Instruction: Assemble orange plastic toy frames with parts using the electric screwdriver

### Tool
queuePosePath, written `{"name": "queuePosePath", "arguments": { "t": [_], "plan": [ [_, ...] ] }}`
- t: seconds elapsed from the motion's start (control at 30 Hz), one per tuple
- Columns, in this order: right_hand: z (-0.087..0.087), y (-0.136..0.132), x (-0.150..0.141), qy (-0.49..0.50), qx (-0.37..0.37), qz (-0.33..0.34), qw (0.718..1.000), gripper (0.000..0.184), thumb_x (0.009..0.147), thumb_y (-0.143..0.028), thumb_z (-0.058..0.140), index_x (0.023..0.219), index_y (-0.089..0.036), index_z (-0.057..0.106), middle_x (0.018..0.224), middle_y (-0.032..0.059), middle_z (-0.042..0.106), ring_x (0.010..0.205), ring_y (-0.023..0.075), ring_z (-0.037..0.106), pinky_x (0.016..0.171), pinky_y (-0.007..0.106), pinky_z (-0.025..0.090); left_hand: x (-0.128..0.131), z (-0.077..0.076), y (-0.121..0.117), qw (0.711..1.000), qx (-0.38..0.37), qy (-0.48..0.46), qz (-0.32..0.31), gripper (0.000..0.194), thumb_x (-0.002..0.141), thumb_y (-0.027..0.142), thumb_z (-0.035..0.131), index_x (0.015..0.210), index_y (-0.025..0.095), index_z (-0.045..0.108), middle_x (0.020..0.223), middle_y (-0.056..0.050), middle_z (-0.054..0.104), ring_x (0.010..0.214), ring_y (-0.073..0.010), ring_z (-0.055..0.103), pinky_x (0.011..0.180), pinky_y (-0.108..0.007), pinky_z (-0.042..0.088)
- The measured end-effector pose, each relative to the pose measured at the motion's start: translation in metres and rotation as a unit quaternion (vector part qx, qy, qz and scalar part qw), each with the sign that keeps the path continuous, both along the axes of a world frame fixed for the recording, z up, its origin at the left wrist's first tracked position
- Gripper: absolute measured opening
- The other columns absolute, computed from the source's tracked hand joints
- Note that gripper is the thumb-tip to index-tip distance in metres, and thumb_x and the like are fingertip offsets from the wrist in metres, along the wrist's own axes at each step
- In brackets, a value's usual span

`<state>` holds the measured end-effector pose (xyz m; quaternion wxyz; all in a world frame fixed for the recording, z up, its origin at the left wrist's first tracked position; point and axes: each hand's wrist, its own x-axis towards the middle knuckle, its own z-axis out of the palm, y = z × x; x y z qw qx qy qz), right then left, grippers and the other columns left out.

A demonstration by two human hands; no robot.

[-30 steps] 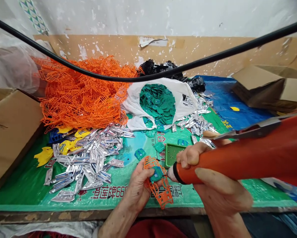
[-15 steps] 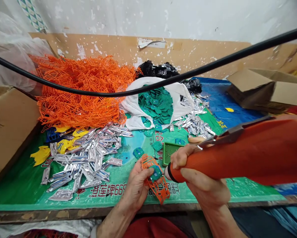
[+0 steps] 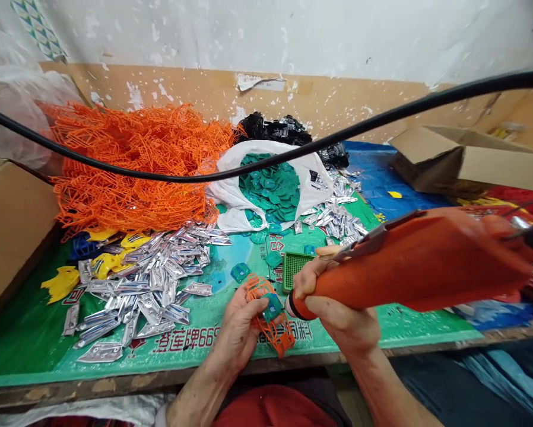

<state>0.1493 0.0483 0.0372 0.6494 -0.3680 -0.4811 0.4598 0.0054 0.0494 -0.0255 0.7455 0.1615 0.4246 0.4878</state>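
My left hand (image 3: 240,323) is closed around an orange plastic frame (image 3: 279,339), its thumb pressing on a green plastic piece (image 3: 272,307) that lies against the frame. My right hand (image 3: 338,302) grips an orange-red electric screwdriver (image 3: 395,267) whose nose points left. The tool's tip is at the right edge of the green piece; whether it touches a screw is too small to tell. Just beyond my left hand lies a loose green piece (image 3: 240,272). A small green mesh basket (image 3: 289,274) stands behind the tool's nose, partly hidden by my right hand.
Silver parts (image 3: 155,290) lie heaped at left, beside yellow pieces (image 3: 62,283). Behind are a tangled orange frame pile (image 3: 137,166) and a white bag (image 3: 227,204) of green pieces. Cardboard boxes (image 3: 12,237) flank both sides. A black cable (image 3: 168,177) hangs across the front.
The whole view has shifted slightly, so things sit a little further left. Both hands keep their holds, and the screwdriver's tip remains at the green piece.
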Motion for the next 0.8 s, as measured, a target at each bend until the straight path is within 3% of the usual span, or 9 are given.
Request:
{"name": "queuePosePath", "arguments": {
  "t": [0.13,0.23,0.33,0.53,0.8],
  "plan": [
    [0.012,0.0,0.001,0.032,0.0,-0.004,0.999,0.033,0.06,-0.014,0.069,0.09,-0.025,0.058,0.065,-0.0061,0.058,0.058,0.0143,0.056,0.061,0.033,0.049,-0.002,0.0,0.0,0.999,0.03,0.003,-0.034,0.037,0.066,0.018,0.08,0.097,0.014,0.062,0.084,-0.003,0.069,0.069,-0.0149,0.062,0.062,-0.028,0.056],
    [0.026,0.001,0.012,0.044,0.008,-0.021,0.999,0.016,0.059,-0.014,0.069,0.069,-0.021,0.06,0.063,-0.0049,0.058,0.057,0.0129,0.055,0.06,0.032,0.05,-0.006,0.0,0.0,0.998,0.045,0.021,-0.048,0.041,0.07,0.021,0.08,0.105,0.014,0.06,0.09,-0.006,0.07,0.074,-0.0169,0.065,0.065,-0.03,0.058],
    [0.034,-0.002,0.029,0.045,0.013,-0.053,0.998,0.015,0.057,-0.013,0.07,0.067,-0.021,0.061,0.063,-0.0047,0.061,0.054,0.0124,0.055,0.058,0.032,0.051,-0.009,0.0,0.0,0.996,0.046,0.029,-0.064,0.045,0.072,0.021,0.08,0.111,0.016,0.059,0.097,-0.006,0.07,0.08,-0.0187,0.067,0.067,-0.034,0.061],
    [0.02,-0.014,0.053,0.007,0.002,-0.107,0.994,0.019,0.059,-0.009,0.069,0.071,-0.022,0.061,0.062,-0.0059,0.062,0.055,0.0126,0.057,0.058,0.032,0.049,-0.011,0.005,0.0,0.996,0.022,0.032,-0.074,0.038,0.075,0.019,0.077,0.11,0.017,0.062,0.096,-0.005,0.071,0.076,-0.018,0.069,0.062,-0.032,0.063],
    [0.006,-0.005,0.062,-0.017,0.017,-0.196,0.98,0.022,0.058,-0.014,0.073,0.076,-0.021,0.064,0.063,-0.005,0.062,0.056,0.0139,0.057,0.059,0.033,0.048,-0.032,0.025,0.0,0.998,0.021,0.053,0.01,0.036,0.076,0.005,0.072,0.109,0.02,0.068,0.105,-0.003,0.074,0.073,-0.0135,0.069,0.061,-0.026,0.063]
  ]
}}
